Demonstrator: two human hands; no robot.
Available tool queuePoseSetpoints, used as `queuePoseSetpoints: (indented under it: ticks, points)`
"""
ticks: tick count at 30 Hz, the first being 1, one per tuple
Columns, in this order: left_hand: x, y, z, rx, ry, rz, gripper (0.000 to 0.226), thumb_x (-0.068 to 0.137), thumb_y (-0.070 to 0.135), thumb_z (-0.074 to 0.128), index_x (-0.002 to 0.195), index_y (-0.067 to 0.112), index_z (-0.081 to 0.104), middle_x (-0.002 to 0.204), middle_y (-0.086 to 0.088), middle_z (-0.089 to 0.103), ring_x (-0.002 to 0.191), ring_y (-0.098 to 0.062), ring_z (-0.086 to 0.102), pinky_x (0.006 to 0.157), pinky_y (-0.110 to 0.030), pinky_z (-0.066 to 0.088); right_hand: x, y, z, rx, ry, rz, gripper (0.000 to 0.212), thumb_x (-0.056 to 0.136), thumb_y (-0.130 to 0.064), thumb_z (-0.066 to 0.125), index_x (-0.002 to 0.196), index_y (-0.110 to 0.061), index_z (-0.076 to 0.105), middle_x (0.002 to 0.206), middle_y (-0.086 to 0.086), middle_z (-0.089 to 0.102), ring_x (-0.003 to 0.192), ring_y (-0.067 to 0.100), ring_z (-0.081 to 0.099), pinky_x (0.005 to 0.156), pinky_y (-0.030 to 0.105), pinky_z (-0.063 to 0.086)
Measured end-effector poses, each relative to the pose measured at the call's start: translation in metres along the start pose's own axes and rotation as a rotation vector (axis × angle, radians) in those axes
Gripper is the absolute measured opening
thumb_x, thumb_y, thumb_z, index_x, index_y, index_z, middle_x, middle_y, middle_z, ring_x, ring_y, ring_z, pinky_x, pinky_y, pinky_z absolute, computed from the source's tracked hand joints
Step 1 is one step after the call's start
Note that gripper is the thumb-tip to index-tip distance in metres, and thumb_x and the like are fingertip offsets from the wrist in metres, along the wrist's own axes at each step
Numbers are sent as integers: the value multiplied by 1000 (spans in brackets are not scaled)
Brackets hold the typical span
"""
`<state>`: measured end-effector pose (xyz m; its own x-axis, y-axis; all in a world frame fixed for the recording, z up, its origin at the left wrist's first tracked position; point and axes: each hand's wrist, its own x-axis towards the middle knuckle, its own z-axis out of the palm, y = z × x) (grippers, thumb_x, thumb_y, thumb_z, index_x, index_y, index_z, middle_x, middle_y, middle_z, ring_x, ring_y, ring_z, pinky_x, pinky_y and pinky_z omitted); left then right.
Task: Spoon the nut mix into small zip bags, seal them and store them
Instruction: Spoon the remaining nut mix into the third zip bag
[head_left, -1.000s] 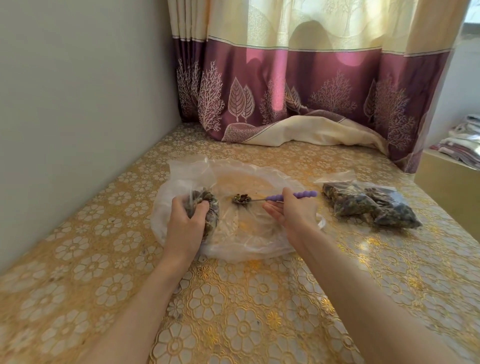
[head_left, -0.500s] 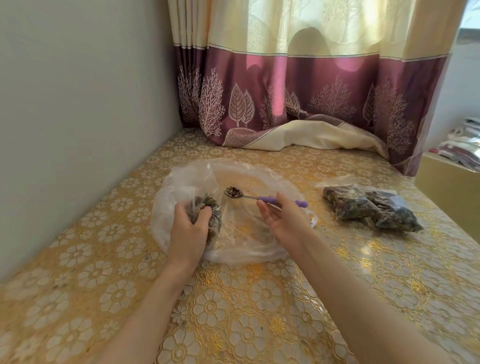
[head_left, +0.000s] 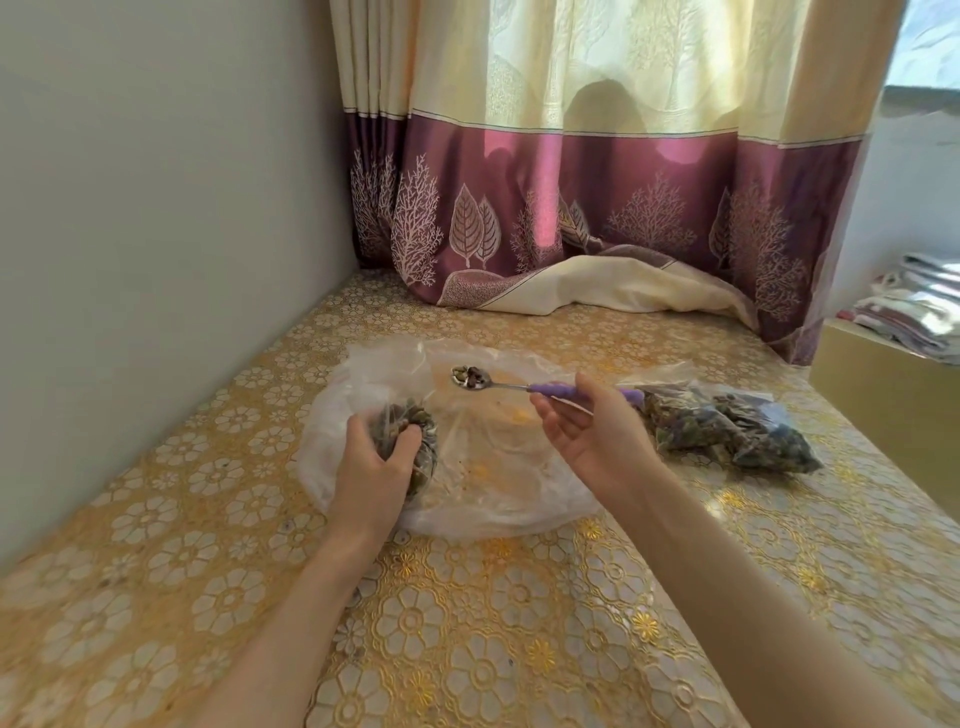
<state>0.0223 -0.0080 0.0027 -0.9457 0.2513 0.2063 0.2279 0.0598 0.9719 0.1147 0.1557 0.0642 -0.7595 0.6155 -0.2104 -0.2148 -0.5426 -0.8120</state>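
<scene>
Head view. The left hand is curled round a small zip bag partly filled with nut mix, thumb on the near side and fingers wrapped over its upper part; the bag stands on a large clear plastic bag spread flat on the table. The right hand, palm turned up, holds a spoon by its purple handle, pinched between the thumb and the fingers. The spoon lies nearly level, its bowl pointing left and carrying a small heap of nut mix. The bowl is above and to the right of the small bag's mouth, apart from it, over the far part of the large plastic bag.

To the right of the right hand, two filled zip bags of dark mix lie flat on the table, side by side and overlapping; whether their seals are closed cannot be made out. The far end of the spoon handle reaches toward them. The mouth of the held bag is hidden by the left hand's fingers and by crumpled plastic. A patterned curtain hangs behind, its hem resting on the table; folded cloth is cut off at the right edge. No writing or label is legible.
</scene>
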Motion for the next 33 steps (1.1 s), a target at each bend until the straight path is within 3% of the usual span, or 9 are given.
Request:
queuePoseSetpoints:
  ticks: [4,6,12,16,22,25,28,33]
  points:
    - [-4,1,2,74,-28,93,19,89,24,61,91,33,44,91,10,55,74,16,54,57,-4,41,-9,-27,12,-97,-62,-137,41,100,-25,44,78,2,66,71,10,72,53,9,65,46,17,49]
    - [-6,1,3,122,-42,129,20,88,22,62,98,26,45,90,9,55,71,21,51,56,0,39,-15,-37,19,-125,-114,-170,41,100,-26,43,83,3,66,71,8,72,52,8,64,45,16,48]
    - [-7,1,4,182,-54,176,27,87,25,63,104,14,45,87,0,56,66,14,51,55,-4,40,-35,-40,33,-422,-240,-354,34,98,-20,48,74,-6,68,79,12,73,56,11,64,48,17,48]
    - [-7,1,5,187,-48,174,27,87,24,63,102,12,45,84,2,55,65,16,51,53,-2,38,-43,-34,31,-597,-338,-451,22,95,-12,51,83,-10,69,89,21,70,63,15,64,49,22,47]
    - [-6,-1,5,179,-50,185,26,88,22,62,105,12,46,88,2,56,69,15,52,56,-1,38,-40,-37,16,-503,-341,-493,22,94,-5,49,88,-10,70,89,12,74,65,17,65,51,22,48]
    - [-4,-1,5,171,-51,178,27,88,24,61,108,15,46,90,5,57,74,5,55,57,-2,38,-34,-32,-5,-351,-206,-420,31,95,-12,49,74,-10,73,83,15,73,61,17,65,52,20,50]
    - [-1,-2,6,168,-59,185,29,88,22,62,110,20,44,94,14,55,81,7,53,59,0,38,-25,-16,-29,-182,-39,-178,38,96,-20,50,72,-3,73,77,15,73,62,16,67,53,19,53]
    - [8,-4,13,203,-76,223,32,87,21,63,110,22,41,97,14,53,84,5,52,60,1,39,-9,9,-50,103,-11,155,48,98,-20,47,64,4,72,80,18,73,81,22,67,61,25,59]
